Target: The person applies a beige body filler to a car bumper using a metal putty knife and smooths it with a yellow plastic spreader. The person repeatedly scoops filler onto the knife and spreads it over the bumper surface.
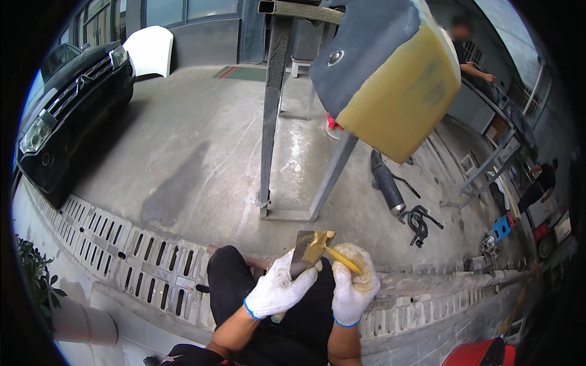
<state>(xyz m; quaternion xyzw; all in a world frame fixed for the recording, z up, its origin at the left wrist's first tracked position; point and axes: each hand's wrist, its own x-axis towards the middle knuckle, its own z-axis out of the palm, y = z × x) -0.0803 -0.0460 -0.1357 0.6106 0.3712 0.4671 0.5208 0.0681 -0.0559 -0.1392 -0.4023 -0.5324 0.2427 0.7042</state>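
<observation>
White knit gloves with blue cuffs cover both hands, which are held close together over my lap. My left hand (278,293) is closed around a dark metal putty knife (301,249), its flat blade facing up. Yellow putty (318,246) is smeared over that blade. In my right hand (354,291), whose glove is stained with putty, a yellow spreader (343,260) is gripped, its tip touching the blade's right side. Ahead of me, a grey curved body panel (360,52) rests on a metal stand (276,116); yellow filler (406,97) coats its lower right part.
A dark car (73,104) stands at the left, near a white panel (148,52) leaning on the wall. Beyond the stand lie a dark cylinder (386,183) and black hoses (420,224). Drain grates (165,268) run beside me. Another person (473,64) works at the far right.
</observation>
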